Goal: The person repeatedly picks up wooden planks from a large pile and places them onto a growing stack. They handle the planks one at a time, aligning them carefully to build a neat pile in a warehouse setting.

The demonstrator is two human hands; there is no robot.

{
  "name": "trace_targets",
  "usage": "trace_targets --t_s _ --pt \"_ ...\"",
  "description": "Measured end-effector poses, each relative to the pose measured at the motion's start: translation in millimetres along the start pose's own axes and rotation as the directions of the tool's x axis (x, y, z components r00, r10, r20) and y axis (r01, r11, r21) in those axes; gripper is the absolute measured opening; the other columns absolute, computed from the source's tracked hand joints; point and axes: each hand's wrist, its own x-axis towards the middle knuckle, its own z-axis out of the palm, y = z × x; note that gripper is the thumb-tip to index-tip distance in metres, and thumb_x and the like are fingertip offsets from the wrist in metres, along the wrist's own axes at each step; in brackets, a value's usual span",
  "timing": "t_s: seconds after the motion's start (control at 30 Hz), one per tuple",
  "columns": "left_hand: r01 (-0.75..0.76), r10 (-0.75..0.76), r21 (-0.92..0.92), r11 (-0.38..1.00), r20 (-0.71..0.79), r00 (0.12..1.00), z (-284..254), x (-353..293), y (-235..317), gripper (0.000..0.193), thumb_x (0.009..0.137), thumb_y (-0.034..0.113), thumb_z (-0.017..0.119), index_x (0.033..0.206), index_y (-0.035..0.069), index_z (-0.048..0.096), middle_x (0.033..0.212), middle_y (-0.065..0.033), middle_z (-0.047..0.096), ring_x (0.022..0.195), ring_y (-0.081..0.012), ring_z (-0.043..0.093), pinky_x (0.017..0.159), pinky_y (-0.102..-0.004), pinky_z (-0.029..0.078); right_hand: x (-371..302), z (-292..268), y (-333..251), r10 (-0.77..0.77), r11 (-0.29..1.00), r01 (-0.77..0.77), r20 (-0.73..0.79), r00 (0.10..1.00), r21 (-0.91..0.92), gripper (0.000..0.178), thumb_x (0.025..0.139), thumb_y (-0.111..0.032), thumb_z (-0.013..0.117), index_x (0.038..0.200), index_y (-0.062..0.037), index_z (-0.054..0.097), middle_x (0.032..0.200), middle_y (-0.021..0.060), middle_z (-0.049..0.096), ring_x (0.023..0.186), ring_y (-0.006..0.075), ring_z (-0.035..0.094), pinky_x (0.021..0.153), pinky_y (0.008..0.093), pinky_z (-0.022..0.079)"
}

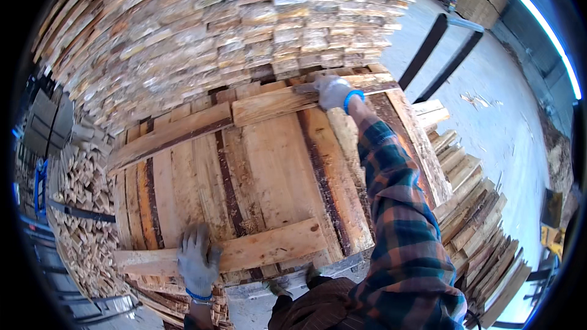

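Observation:
A flat layer of rough wooden boards [263, 165] lies in front of me, with cross boards laid over it. My left hand [197, 260], in a grey glove, presses flat on the near cross board [269, 245], fingers spread. My right hand [333, 90], gloved too, reaches out on a plaid sleeve and grips the end of the far cross board [275, 102]. Another cross board [171, 134] lies to the left of that one.
A tall stack of sawn boards [232, 24] rises right behind the layer. More board piles stand at the right [483, 232] and left [85, 220]. Two dark forklift forks [437, 55] lie on the concrete floor [501, 122]. A yellow machine part [553, 235] sits far right.

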Motion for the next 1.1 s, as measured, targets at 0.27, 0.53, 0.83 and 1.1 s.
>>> trace_targets --t_s 0.27,0.53,0.83,1.1 --pt "-0.137 0.129 -0.051 0.989 -0.143 0.981 12 2 -15 0.056 0.081 0.037 0.065 0.123 0.001 0.055 0.111 -0.0177 0.059 0.102 -0.036 0.057 0.087 -0.0451 0.047 -25 25 47 -0.29 0.955 0.293 -0.063 0.955 0.05 0.06 0.077 -0.002 0.053 0.134 -0.0197 0.055 0.123 0.0143 0.061 0.086 0.0325 0.065 0.073 0.0447 0.054" --pt "-0.079 0.065 -0.063 0.995 -0.208 0.976 15 -13 -23 0.053 0.077 0.045 0.062 0.107 0.002 0.056 0.094 -0.0113 0.057 0.089 -0.0257 0.056 0.079 -0.0365 0.048 -71 -42 -104 -0.184 0.69 -0.035 0.222 0.958 0.723 0.064 0.084 -0.001 0.059 0.144 0.0003 0.037 0.147 0.0184 0.042 0.135 0.0285 0.041 0.112 0.0328 0.033" --pt "-0.353 -0.261 -0.617 0.703 -0.686 0.679 -15 -129 -112 0.05 0.089 0.041 0.058 0.126 0.007 0.053 0.112 -0.0158 0.062 0.102 -0.0259 0.063 0.081 -0.0394 0.055 -282 46 -437 -0.737 0.142 -0.502 0.429 0.522 0.853 0.059 0.082 -0.015 0.066 0.134 0.0063 0.049 0.128 0.0178 0.06 0.11 0.0254 0.062 0.092 0.038 0.051" --pt "0.308 -0.986 -0.947 0.091 -0.129 -0.105 121 -395 -441 0.067 0.085 0.038 0.071 0.139 0.008 0.047 0.13 -0.0189 0.058 0.106 -0.0244 0.065 0.081 -0.0327 0.058 -270 439 -654 -0.445 0.236 -0.84 0.823 0.353 0.488 0.054 0.085 -0.018 0.072 0.133 -0.0018 0.053 0.122 0.0117 0.063 0.1 0.0177 0.063 0.085 0.0289 0.051"
